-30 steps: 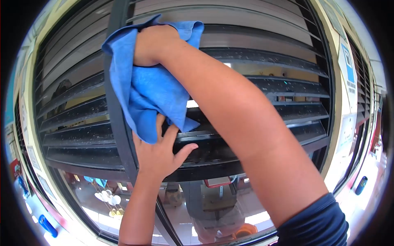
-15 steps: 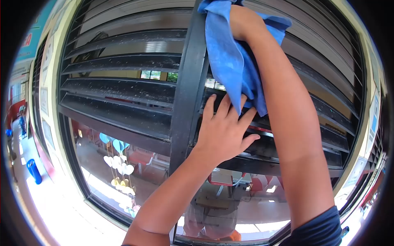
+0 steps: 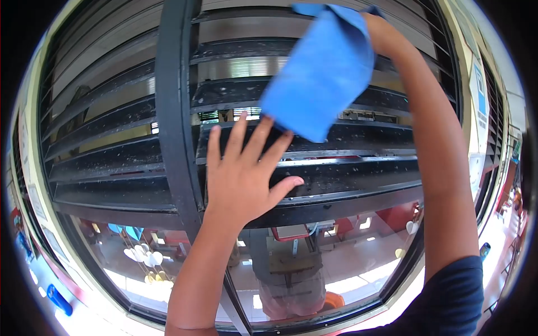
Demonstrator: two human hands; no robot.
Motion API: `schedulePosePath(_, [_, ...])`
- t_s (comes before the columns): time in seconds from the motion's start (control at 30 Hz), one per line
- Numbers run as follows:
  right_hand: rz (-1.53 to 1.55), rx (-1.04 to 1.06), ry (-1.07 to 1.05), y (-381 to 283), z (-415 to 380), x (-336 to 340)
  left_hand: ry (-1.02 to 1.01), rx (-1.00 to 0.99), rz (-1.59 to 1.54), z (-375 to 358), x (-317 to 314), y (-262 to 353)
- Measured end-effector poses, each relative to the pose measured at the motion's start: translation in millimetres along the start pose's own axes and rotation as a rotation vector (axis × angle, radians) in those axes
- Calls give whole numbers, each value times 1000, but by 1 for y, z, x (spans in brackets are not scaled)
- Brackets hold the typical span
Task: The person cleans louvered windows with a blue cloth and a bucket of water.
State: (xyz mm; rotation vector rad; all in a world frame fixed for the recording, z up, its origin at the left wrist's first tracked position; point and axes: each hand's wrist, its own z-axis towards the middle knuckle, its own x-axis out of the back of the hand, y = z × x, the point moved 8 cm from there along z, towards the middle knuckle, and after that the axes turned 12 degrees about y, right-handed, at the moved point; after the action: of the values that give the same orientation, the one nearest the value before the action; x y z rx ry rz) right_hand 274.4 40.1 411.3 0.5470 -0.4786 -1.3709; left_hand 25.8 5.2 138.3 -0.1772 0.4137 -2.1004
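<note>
A blue cloth (image 3: pixel 328 75) hangs from my right hand (image 3: pixel 385 36), in front of the upper slats; it is slightly blurred. That hand is closed on the cloth's top corner, its fingertips partly hidden. My left hand (image 3: pixel 240 176) lies with fingers spread against the dark louver slats (image 3: pixel 358 140), just below and left of the cloth. The cloth's lower edge is close to the left fingertips. Pale specks mark several slats.
A dark vertical post (image 3: pixel 175 112) divides the louvered window. Below the slats is a glass pane (image 3: pixel 358 280), with reflections and heart-shaped hanging decorations (image 3: pixel 143 255) showing in it. Notices are on the wall at right. A blue cylinder (image 3: pixel 59 299) stands at lower left.
The view has turned, so the window post sits farther left. My right hand and the cloth have moved right across the slats, and the cloth has swung out. My left hand remains spread on the slats.
</note>
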Motion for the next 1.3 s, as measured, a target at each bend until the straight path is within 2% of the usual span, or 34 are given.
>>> schedulePosePath(0.07, [248, -83, -2, -27, 5, 14, 5, -37, -37, 0, 1, 2])
schedulePosePath(0.13, [287, -260, -143, -59, 14, 38, 3, -39, -72, 0, 2, 1])
schedulePosePath(0.17, [197, -387, -277, -77, 28, 40, 4, -39, -73, 1, 2, 3])
schedulePosePath(0.2, [115, -433, -197, -72, 40, 23, 9, -48, -82, 2, 2, 4])
schedulePosePath(0.23, [98, -303, -158, -73, 56, -4, -16, -45, -86, 2, 1, 3])
schedulePosePath(0.3, [67, -193, -176, -103, 73, -22, -59, -35, -54, 2, -1, 3])
schedulePosePath(0.33, [127, -410, -201, -110, 63, -17, -61, -66, -30, 3, 0, 6])
schedulePosePath(0.37, [160, -458, -168, -111, 54, -5, -84, -46, -50, -2, -3, 1])
schedulePosePath(0.4, [195, -497, -135, -103, 44, 7, -111, 74, -104, 0, -3, 3])
schedulePosePath(0.47, [155, -516, -182, -82, 22, 26, -171, 76, -57, -2, -5, 2])
schedulePosePath(0.53, [99, -536, -229, -49, 1, 34, -130, -74, 33, 8, -5, 11])
schedulePosePath(0.63, [-38, -589, -310, 16, -44, 54, -159, -62, 25, -1, -10, 4])
schedulePosePath(0.7, [-150, -582, -285, 62, -76, 80, -148, -58, 17, -1, -14, 4])
schedulePosePath(0.77, [-207, -527, -388, 108, -115, 94, -140, -31, 19, -3, -14, 2])
schedulePosePath(0.8, [-128, -540, -313, 117, -126, 110, -135, -30, 26, -3, -15, 3])
schedulePosePath(0.93, [-113, -560, -268, 162, -168, 128, -131, -22, 69, -1, -14, 4])
schedulePosePath(1.2, [-147, -625, -239, 241, -202, 107, -163, -39, 129, 0, -15, 6])
schedulePosePath(1.23, [-187, -541, -212, 265, -209, 100, -162, -39, 128, 0, -15, 7])
schedulePosePath(1.3, [-134, -388, -131, 267, -209, 100, -146, -36, 116, 2, -15, 7])
